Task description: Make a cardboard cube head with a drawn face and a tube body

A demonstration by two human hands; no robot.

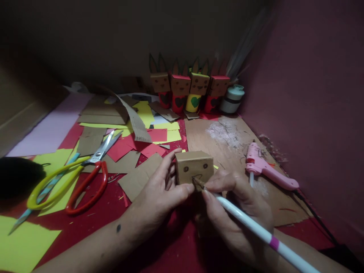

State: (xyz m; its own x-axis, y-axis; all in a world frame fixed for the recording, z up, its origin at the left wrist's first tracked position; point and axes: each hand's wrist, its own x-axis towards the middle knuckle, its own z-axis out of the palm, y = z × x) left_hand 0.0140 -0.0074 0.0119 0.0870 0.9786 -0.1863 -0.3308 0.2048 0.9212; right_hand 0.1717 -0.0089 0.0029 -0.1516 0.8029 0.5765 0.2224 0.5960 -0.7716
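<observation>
Small brown cardboard box: matt, smooth-faced, crisply folded.
White, purple-banded, long writing tool: smooth barrel with a soft sheen.
Yellow-and-red-handled scissors: bright polished metal blades; glossy, plastic-looking handles.
Pink, pistol-shaped glue gun: smooth plastic, lightly shiny.
Long curled brown cardboard strip: matt, ridged at its end.
Yellow flat paper sheet at the desk's near left corner: smooth, matt.
Flat tan board: dull, roughened by a crusty whitish patch.
</observation>
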